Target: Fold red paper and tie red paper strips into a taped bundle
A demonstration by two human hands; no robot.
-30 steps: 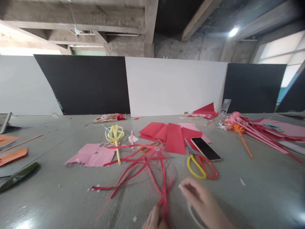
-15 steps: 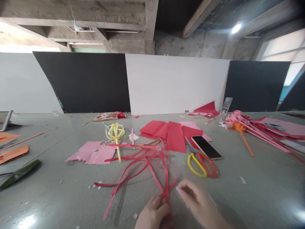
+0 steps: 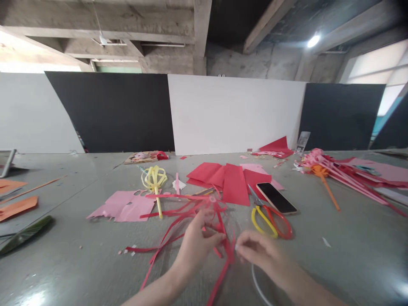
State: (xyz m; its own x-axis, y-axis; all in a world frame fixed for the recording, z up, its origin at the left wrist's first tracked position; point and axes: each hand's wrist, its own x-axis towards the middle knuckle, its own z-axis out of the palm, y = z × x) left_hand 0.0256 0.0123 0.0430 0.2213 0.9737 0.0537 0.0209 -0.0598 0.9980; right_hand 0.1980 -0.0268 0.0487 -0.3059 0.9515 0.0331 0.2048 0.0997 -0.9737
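Note:
A bunch of long red paper strips (image 3: 178, 221) fans out on the grey table (image 3: 350, 255), joined near a small hub (image 3: 212, 199). My left hand (image 3: 197, 244) is closed in a pinch on several of the strips near their middle and lifts them a little. My right hand (image 3: 259, 253) is beside it, fingers pinched on something small and pale that I cannot make out. Yellow-and-red scissors (image 3: 270, 221) lie just beyond my right hand, next to a black phone (image 3: 276, 197).
Red paper sheets (image 3: 229, 180) and pink sheets (image 3: 126, 206) lie further back, with a yellow paper lantern on a stick (image 3: 154, 180). A pile of pink and red strips with an orange stick (image 3: 331, 174) is at the right. Orange paper (image 3: 17, 206) lies left. Black and white boards stand behind.
My left hand has moved forward up the strips from the near edge and gathered them. My right hand has shifted slightly forward, toward it.

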